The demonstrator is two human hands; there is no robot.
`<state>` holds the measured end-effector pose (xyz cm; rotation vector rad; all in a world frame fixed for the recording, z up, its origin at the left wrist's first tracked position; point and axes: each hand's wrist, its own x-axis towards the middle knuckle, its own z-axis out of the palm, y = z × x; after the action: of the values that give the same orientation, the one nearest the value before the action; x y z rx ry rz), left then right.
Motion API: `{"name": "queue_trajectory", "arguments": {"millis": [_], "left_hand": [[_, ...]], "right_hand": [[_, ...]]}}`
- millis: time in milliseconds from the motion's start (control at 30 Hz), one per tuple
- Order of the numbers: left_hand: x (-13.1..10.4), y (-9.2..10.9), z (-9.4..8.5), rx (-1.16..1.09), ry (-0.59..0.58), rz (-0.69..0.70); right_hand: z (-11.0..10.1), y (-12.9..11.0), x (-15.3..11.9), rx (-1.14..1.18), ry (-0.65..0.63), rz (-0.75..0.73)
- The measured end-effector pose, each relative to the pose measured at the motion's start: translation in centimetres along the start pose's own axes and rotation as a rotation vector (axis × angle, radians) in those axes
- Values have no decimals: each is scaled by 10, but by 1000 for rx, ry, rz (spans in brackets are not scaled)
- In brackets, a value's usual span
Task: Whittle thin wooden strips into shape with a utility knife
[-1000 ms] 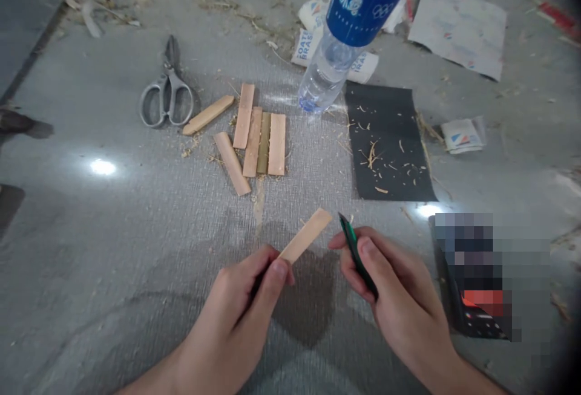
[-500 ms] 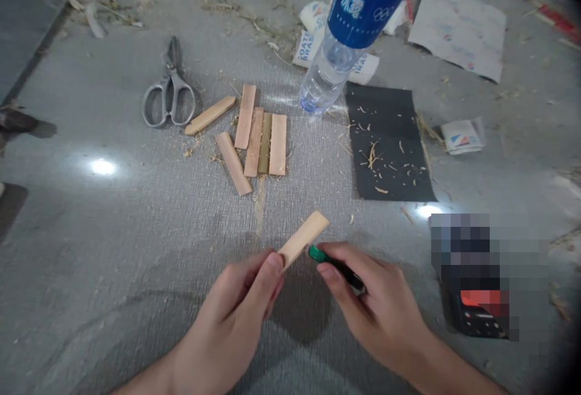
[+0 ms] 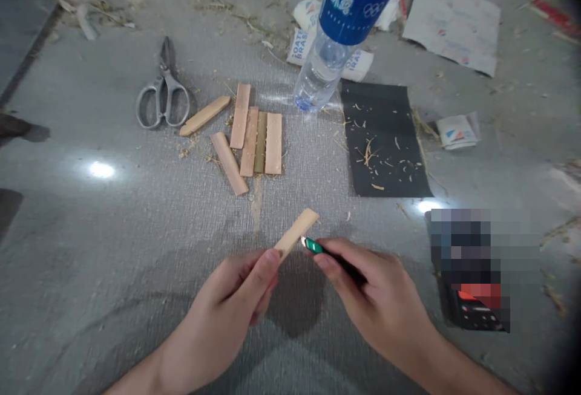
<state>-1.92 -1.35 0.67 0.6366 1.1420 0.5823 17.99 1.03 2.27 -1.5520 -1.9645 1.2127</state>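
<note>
The pale strip (image 3: pixel 296 233) is in the left hand (image 3: pixel 229 307), its near end pinched between thumb and curled fingers, while the rest sticks out, slanting up and to the right above the grey textured surface (image 3: pixel 136 231). The right hand (image 3: pixel 381 298) is closed around a dark-handled knife (image 3: pixel 314 246) with a green front part, thumb and forefinger clamped just behind that part; how the other fingers lie on the handle cannot be told. A second ago the knife pointed steeply upward beside the strip's far end, apart from it; now it has swung down and across, and its small blade (image 3: pixel 303 241) meets the strip's right-hand edge about midway along the exposed length, or sits just beside it. Whether it bites into the wood cannot be made out. The left hand's grip looks much the same throughout. For the work in hand, this change seems to mean a shift from holding the knife clear to paring or scraping that edge. Farther off, a group of similar strips (image 3: pixel 273 144) lies near the scissors (image 3: pixel 164 73), with pale shavings scattered on the black sheet (image 3: pixel 393 107).
</note>
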Motion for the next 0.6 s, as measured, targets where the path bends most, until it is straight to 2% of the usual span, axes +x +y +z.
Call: {"name": "queue_trajectory", "arguments": {"millis": [133, 300, 333, 400, 500, 600], "left_hand": [[-1, 3, 2, -178, -40, -73], [-8, 5, 5, -309, -174, -118], [-8, 6, 5, -355, -172, -120], [-7, 6, 3, -447, -142, -130], [-3, 5, -1, -497, -102, -165], [0, 4, -1, -441, -121, -126]], "right_hand": [[3, 5, 2, -53, 107, -44], [-19, 14, 11, -277, 455, 112], [-22, 14, 13, -304, 479, 105], [-24, 11, 13, -311, 464, 47], [-16, 6, 9, -245, 328, -40], [-5, 4, 2, -187, 182, -123]]}}
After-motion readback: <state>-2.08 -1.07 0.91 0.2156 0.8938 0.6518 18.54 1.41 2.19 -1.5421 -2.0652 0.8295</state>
